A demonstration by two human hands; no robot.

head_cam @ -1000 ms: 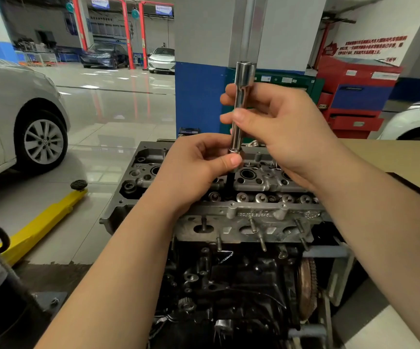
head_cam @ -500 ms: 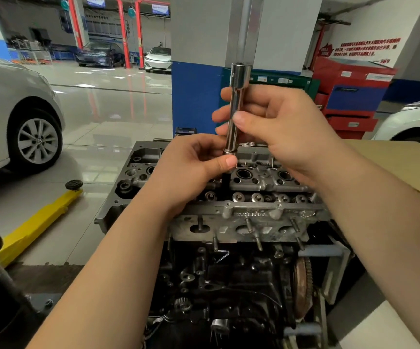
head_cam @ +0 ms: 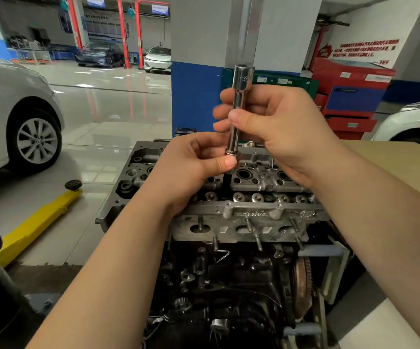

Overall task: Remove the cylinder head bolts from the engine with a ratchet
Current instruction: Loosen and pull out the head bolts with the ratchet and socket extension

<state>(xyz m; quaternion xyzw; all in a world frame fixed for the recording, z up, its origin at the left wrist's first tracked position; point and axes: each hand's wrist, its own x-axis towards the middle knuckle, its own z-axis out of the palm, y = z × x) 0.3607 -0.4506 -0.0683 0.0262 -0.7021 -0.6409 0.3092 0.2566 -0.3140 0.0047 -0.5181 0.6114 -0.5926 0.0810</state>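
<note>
Pinching a long chrome socket (head_cam: 239,114) upright in my right hand (head_cam: 284,129), thumb against curled fingers, I hold it above the cylinder head (head_cam: 229,197). My left hand (head_cam: 191,170) at seven o'clock pinches the dark bolt (head_cam: 227,181) at its lower end.

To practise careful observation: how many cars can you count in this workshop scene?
4. A silver car near left, a dark car and a white car far back left, and a white car at the right edge. Others may be hidden behind the pillar.
</note>
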